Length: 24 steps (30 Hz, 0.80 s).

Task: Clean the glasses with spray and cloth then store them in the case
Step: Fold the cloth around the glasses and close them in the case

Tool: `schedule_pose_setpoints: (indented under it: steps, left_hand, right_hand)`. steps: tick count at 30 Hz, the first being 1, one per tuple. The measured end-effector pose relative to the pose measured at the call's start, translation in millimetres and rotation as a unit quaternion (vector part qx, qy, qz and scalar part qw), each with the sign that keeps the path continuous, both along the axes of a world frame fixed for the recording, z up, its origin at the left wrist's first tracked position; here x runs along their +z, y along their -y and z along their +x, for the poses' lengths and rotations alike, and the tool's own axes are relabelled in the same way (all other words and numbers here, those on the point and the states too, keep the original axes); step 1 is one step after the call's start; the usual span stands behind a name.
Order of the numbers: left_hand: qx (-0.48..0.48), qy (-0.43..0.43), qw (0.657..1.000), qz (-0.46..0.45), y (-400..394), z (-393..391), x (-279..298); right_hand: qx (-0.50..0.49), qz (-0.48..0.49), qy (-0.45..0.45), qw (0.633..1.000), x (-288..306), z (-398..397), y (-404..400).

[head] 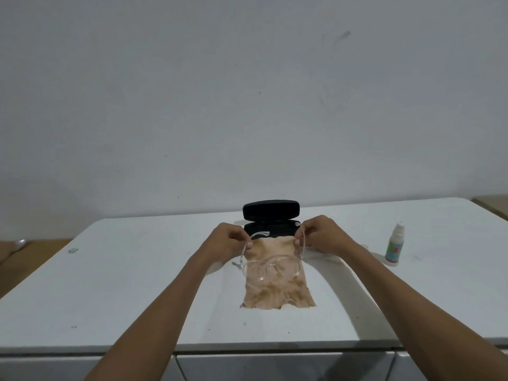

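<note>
Clear-framed glasses [270, 268] hang above a beige patterned cloth [277, 287] spread on the white table [137, 284]. My left hand [229, 239] pinches the left temple arm, and my right hand [324, 233] pinches the right one. The temples are unfolded and the lenses face me. Just behind the hands stands a black glasses case [270, 215] with its lid raised. A small white spray bottle [395, 244] with a green label stands upright to the right, apart from my right hand.
A plain grey wall rises right behind the table. The table's front edge runs across the bottom, with drawer fronts below it. A small green-and-white scrap [73, 250] lies near the left edge. Floor shows at far left.
</note>
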<state>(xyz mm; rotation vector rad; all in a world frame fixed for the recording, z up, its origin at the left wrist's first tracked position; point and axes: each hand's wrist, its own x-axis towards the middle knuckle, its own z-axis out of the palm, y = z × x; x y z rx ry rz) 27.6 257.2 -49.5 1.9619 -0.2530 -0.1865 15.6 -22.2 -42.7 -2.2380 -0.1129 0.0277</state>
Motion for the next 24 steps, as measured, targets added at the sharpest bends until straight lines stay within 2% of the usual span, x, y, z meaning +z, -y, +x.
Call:
schedule_pose_setpoints:
  steps: [2, 4, 11, 16, 24]
  left_hand:
    - [-0.01, -0.02, 0.999, -0.042, -1, -7, 7]
    - [-0.019, -0.008, 0.999, -0.027, -3, -13, 14]
    - [-0.041, -0.028, 0.997, 0.051, -11, -15, 17]
    - [-0.067, -0.022, 0.989, 0.129, -6, -22, 23]
    - [-0.053, 0.019, 0.988, 0.144, -3, -29, 17]
  right_hand:
    - [0.005, 0.074, -0.029, 0.997, 2, -3, 5]
    - [0.022, 0.107, -0.055, 0.993, 1, -7, 9]
    - [0.069, 0.091, -0.103, 0.988, 6, -16, 14]
    - [0.085, 0.026, -0.117, 0.989, 15, -24, 11]
    - [0.04, 0.077, -0.1, 0.991, 14, -36, 12]
